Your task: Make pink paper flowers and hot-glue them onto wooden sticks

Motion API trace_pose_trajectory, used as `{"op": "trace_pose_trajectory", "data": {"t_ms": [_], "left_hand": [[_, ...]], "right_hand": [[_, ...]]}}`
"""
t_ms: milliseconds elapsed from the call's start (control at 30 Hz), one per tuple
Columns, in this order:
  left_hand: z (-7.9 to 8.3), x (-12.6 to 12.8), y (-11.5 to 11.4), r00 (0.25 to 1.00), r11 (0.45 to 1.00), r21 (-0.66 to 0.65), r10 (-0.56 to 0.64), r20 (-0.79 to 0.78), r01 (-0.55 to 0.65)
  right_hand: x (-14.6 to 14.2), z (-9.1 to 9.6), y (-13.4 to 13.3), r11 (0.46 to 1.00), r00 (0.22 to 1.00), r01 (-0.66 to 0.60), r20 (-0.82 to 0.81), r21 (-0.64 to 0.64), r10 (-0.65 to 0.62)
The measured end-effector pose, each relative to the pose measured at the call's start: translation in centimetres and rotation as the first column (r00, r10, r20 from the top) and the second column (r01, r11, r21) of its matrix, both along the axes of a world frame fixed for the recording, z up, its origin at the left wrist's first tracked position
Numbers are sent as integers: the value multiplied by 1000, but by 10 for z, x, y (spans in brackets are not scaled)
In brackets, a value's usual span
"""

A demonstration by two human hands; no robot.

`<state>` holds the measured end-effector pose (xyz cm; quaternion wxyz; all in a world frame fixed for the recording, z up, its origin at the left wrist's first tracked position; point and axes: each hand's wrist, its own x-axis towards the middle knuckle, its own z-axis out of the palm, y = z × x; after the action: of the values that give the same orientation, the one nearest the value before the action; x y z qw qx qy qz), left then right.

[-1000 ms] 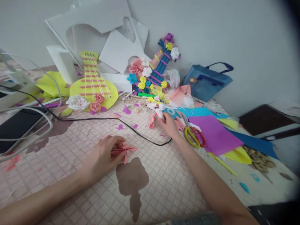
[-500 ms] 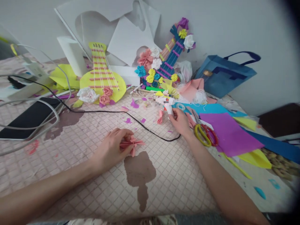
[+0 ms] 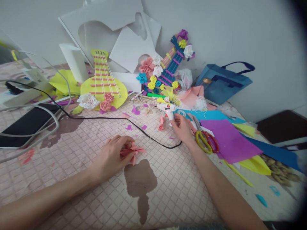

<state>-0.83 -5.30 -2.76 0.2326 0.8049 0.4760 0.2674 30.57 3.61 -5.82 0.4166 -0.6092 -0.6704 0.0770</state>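
Observation:
My left hand (image 3: 115,153) pinches a pink folded-paper flower (image 3: 134,152) between thumb and fingers, just above the quilted table cover. Part of the flower is hidden behind the fingers. Farther off on the right, my right hand (image 3: 183,127) has its thumb and fingers at the handle of a white glue gun (image 3: 169,110), which rests on the table. A pink paper piece gathered in the middle (image 3: 161,124) lies left of the gun's handle. Scissors with yellow and red handles (image 3: 203,142) lie beside my right wrist.
A black cord (image 3: 144,134) crosses the table. At the back stand a yellow paper guitar (image 3: 105,84) and a blue one with paper flowers (image 3: 171,68). Purple paper (image 3: 227,139) lies right, a blue bag (image 3: 223,81) behind. A phone (image 3: 26,124) is at left.
The view has tilted slightly, so everything sits a little lower and more to the left. Both hands keep nearly the same places, and the glue gun has not visibly moved on the table.

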Motion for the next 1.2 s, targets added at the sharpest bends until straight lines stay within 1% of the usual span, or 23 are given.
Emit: {"op": "trace_pose_trajectory", "data": {"t_ms": [100,167,267,300,333,367,400,433,467,500,533,567,600,633,767,933,1067,1200], "left_hand": [[-1,-1,0,1000,1000,6,-3,-12,3],[-1,-2,0,1000,1000,6,-7,-17,7],[0,-1,-1,1000,1000,4,-2,-14,2],[0,-1,-1,1000,1000,3,5,-10,-5],[0,0,-1,1000,1000,0,12,-6,-12],[0,0,-1,1000,1000,-1,16,0,-16],[-1,0,-1,1000,1000,0,16,4,-16],[-1,0,0,1000,1000,3,13,5,-13],[-2,-1,0,1000,1000,11,8,4,-8],[-4,-1,0,1000,1000,20,2,-1,-2],[-5,-1,0,1000,1000,30,-5,-6,5],[-6,-2,0,1000,999,42,-10,-11,11],[-7,-2,0,1000,999,50,-15,-17,16],[-7,-2,0,1000,998,57,-18,-21,20],[-8,-2,1,1000,997,72,-25,-20,26],[-6,-1,0,1000,997,72,-23,-11,24],[-5,-2,0,1000,998,64,-27,-9,27],[-4,-1,0,1000,998,58,-25,-15,26]], "right_hand": [[1,4,-2,999,1000,17,7,40,-17],[-1,12,-7,996,999,42,16,76,-43],[-15,30,-21,981,996,77,33,179,-85],[-23,36,-28,966,996,42,63,254,-59],[-32,42,-34,958,996,-46,91,285,21],[-43,47,-41,947,984,-165,110,274,140],[-53,50,-48,926,953,-299,121,231,277],[-64,53,-55,888,902,-428,140,168,408],[-74,53,-61,845,848,-525,145,104,509],[-83,53,-66,785,778,-619,159,33,607],[-90,52,-69,734,721,-679,165,-19,672],[-95,50,-72,700,683,-712,174,-57,709],[-99,48,-73,680,659,-729,185,-86,730],[-102,46,-74,671,646,-734,195,-105,738],[-107,43,-73,660,626,-741,229,-122,745],[-112,44,-72,632,580,-761,280,-149,765],[-114,42,-72,645,586,-745,293,-172,755],[-115,42,-71,652,583,-740,326,-165,744]]}}
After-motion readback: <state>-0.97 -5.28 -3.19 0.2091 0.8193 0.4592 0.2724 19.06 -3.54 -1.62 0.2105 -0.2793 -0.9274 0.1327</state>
